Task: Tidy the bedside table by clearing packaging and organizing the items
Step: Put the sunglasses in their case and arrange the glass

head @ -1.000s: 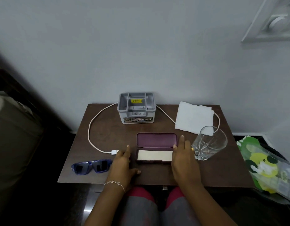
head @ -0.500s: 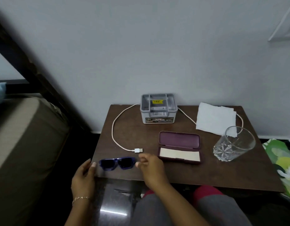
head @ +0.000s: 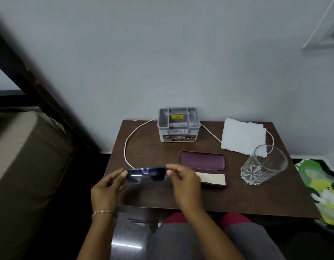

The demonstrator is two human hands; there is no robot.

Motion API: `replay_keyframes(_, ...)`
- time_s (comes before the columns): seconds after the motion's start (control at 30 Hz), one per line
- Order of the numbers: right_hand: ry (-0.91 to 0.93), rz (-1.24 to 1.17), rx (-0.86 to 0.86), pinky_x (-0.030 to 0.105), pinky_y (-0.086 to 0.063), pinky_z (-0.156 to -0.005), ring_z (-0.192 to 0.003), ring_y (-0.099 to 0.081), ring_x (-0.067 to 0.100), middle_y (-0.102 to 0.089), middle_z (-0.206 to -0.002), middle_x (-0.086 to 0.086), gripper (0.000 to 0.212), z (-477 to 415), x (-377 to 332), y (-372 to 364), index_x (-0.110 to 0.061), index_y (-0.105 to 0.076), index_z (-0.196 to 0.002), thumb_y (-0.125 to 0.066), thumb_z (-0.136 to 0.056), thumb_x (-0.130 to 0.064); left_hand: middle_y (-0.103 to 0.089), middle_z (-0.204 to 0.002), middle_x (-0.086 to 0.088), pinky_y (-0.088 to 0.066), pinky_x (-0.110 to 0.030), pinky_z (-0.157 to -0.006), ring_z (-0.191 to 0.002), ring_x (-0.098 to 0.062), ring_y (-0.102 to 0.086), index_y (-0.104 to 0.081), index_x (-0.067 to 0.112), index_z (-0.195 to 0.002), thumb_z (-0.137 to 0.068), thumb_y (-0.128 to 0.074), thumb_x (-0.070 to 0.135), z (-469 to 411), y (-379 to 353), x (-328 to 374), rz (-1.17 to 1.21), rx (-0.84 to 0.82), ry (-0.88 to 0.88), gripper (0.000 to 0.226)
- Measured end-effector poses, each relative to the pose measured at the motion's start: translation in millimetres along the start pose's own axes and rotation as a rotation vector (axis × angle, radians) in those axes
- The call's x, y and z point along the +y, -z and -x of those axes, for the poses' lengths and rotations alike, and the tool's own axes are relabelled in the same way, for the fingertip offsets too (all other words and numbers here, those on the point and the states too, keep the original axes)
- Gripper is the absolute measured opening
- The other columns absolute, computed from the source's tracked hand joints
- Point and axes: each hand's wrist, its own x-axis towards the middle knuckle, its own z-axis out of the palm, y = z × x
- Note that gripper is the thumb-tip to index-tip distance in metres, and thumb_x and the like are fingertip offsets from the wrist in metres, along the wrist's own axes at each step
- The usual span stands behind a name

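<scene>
The blue sunglasses (head: 146, 175) hang just above the front left of the brown bedside table (head: 237, 196). My left hand (head: 106, 192) pinches their left end and my right hand (head: 185, 184) pinches their right end. Just right of my right hand lies the open maroon glasses case (head: 203, 162), a cream cloth in its near half. A white cable (head: 127, 145) loops across the table's left and back. At the back stands a grey plastic organizer box (head: 178, 126), with a white folded tissue (head: 243, 135) to its right.
A cut-glass tumbler (head: 262, 166) stands at the table's right. A green and yellow plastic bag (head: 323, 188) lies off the right edge. A bed with a dark frame (head: 21, 147) fills the left. My knees sit under the table's front edge.
Both hands left the case and went to the sunglasses at the front left edge. They now hold the sunglasses lifted off the table, nearer the case. The view has shifted left.
</scene>
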Motion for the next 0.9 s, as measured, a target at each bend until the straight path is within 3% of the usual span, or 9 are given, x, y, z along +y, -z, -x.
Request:
replay_keyframes(0.1,0.056,0.005,0.101,0.025,-0.05,-0.086,-0.09,-0.065,0.012,-0.071,-0.096,0.002,0.018,-12.3,-0.6,41.9,-0.015,-0.073,-0.099,-0.064,-0.085,-0.01,-0.065,-0.068,0.001,-0.051,-0.008,-0.053,-0.053,0.0,-0.059,-0.068,0.007,-0.094,-0.081,-0.065,0.002,3.5,-42.0,9.7,0.007,-0.081,0.002,0.014)
replay_keyframes(0.27,-0.02,0.106,0.206,0.034,-0.053,-0.084,-0.085,-0.068,0.02,-0.074,-0.092,0.006,0.017,-34.3,24.7,95.1,-0.012,-0.073,-0.099,-0.062,-0.086,-0.01,-0.065,-0.051,0.01,-0.046,-0.01,-0.046,-0.045,0.0,-0.055,-0.071,0.005,-0.087,-0.079,-0.067,0.001,13.3,-106.2,-1.1,-0.084,-0.224,0.006,0.009)
replay_keyframes(0.47,-0.017,0.259,0.191,0.027,-0.045,-0.073,-0.08,-0.064,0.024,-0.073,-0.087,0.012,0.017,-37.7,58.2,106.9,-0.004,-0.073,-0.091,-0.058,-0.084,0.0,-0.069,-0.07,-0.005,-0.053,-0.032,-0.071,-0.064,-0.014,-0.058,-0.075,0.014,-0.078,-0.076,-0.073,0.01,13.7,-128.9,-28.4,-0.294,-0.262,-0.006,0.004)
replay_keyframes(0.63,0.011,0.372,0.1,0.004,-0.034,-0.058,-0.065,-0.051,0.011,-0.064,-0.078,0.009,0.018,-42.8,73.9,104.9,-0.006,-0.071,-0.081,-0.054,-0.083,0.001,-0.073,-0.074,-0.006,-0.052,-0.032,-0.073,-0.065,-0.014,-0.062,-0.075,0.018,-0.072,-0.074,-0.075,0.012,12.7,-122.3,-37.8,-0.435,-0.283,-0.102,0.006)
replay_keyframes(0.7,0.03,0.407,0.064,0.009,-0.03,-0.052,-0.057,-0.041,0.006,-0.052,-0.068,0.007,0.031,-41.8,74.7,105.3,-0.019,-0.059,-0.059,-0.053,-0.081,0.002,-0.074,-0.074,-0.005,-0.054,-0.034,-0.074,-0.067,-0.016,-0.064,-0.073,0.025,-0.067,-0.073,-0.075,0.012,12.2,-120.4,-40.7,-0.445,-0.304,-0.102,0.014)
replay_keyframes(0.77,0.038,0.422,0.061,0.013,-0.023,-0.05,-0.053,-0.034,0.002,-0.041,-0.065,0.005,0.043,-40.2,77.5,104.7,-0.028,-0.038,-0.052,-0.054,-0.079,0.002,-0.073,-0.072,-0.003,-0.054,-0.035,-0.074,-0.067,-0.017,-0.065,-0.071,0.026,-0.064,-0.072,-0.076,0.01,13.0,-119.6,-42.3,-0.45,-0.317,-0.105,0.019)
replay_keyframes(0.8,0.033,0.413,0.068,0.014,-0.022,-0.052,-0.054,-0.035,0.002,-0.04,-0.066,0.004,0.042,-39.8,79.2,103.9,-0.027,-0.037,-0.054,-0.054,-0.079,0.002,-0.072,-0.07,-0.002,-0.054,-0.034,-0.074,-0.067,-0.017,-0.065,-0.069,0.026,-0.062,-0.072,-0.076,0.009,13.6,-119.2,-42.6,-0.447,-0.317,-0.104,0.021)
replay_keyframes(0.9,0.002,0.394,0.112,0.014,-0.026,-0.058,-0.067,-0.044,0.011,-0.049,-0.078,0.003,0.019,-37.6,79.4,102.8,-0.01,-0.06,-0.068,-0.053,-0.081,0.001,-0.069,-0.068,0.002,-0.051,-0.03,-0.071,-0.067,-0.016,-0.064,-0.065,0.02,-0.062,-0.071,-0.076,0.004,13.4,-120.8,-41.3,-0.422,-0.326,-0.09,0.021)
